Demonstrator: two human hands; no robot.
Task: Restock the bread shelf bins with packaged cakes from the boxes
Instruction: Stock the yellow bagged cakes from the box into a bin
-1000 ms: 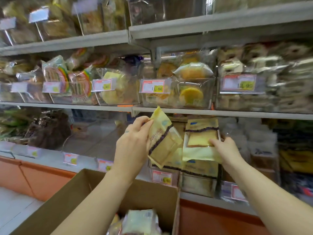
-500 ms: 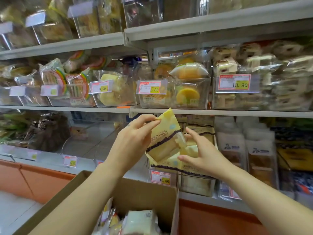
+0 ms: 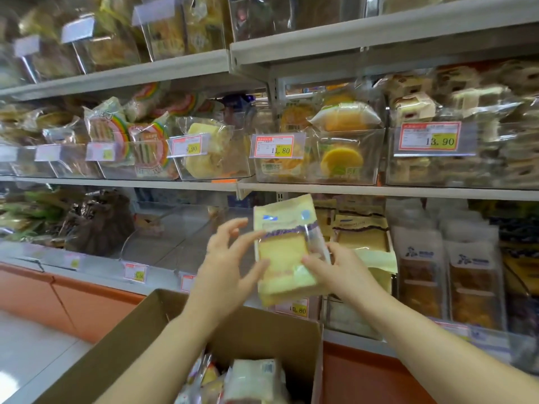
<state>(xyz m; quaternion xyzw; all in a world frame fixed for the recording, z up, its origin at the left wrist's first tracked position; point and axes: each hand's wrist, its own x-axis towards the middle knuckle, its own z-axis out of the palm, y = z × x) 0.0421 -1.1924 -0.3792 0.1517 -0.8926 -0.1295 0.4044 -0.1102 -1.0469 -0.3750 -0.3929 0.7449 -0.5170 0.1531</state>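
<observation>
- Cake packet (image 3: 287, 246): one slice of pale yellow sponge in a clear film bag with a printed yellow header and a dark band. It is held upright in the air before the lower shelf, above the far rim of the cardboard box (image 3: 262, 325).
- Handling, judged: light, soft and easily crushed. The film looks slick and crinkly. Best taken by the side edges or the flat header, with no squeeze on the sponge itself.
- Right hand (image 3: 341, 269): grasping the packet at its lower right, thumb on the front face and fingers behind.
- Left hand (image 3: 230, 266): released, fingers spread and nearly straight. The thumb and a fingertip touch the packet's left edge, steadying it and not clasping. Blurred, so whether it bears any weight cannot be told.
- Packet sits between the two hands, slightly above both.
- Stack of like packets (image 3: 361, 239): just behind and to the right, in a clear bin (image 3: 347, 316) on the lower shelf. This looks the likely destination.
- Price tag (image 3: 293, 309): directly below the packet, reads 10.80.
- More wrapped cakes (image 3: 256, 377) lie in the box.
</observation>
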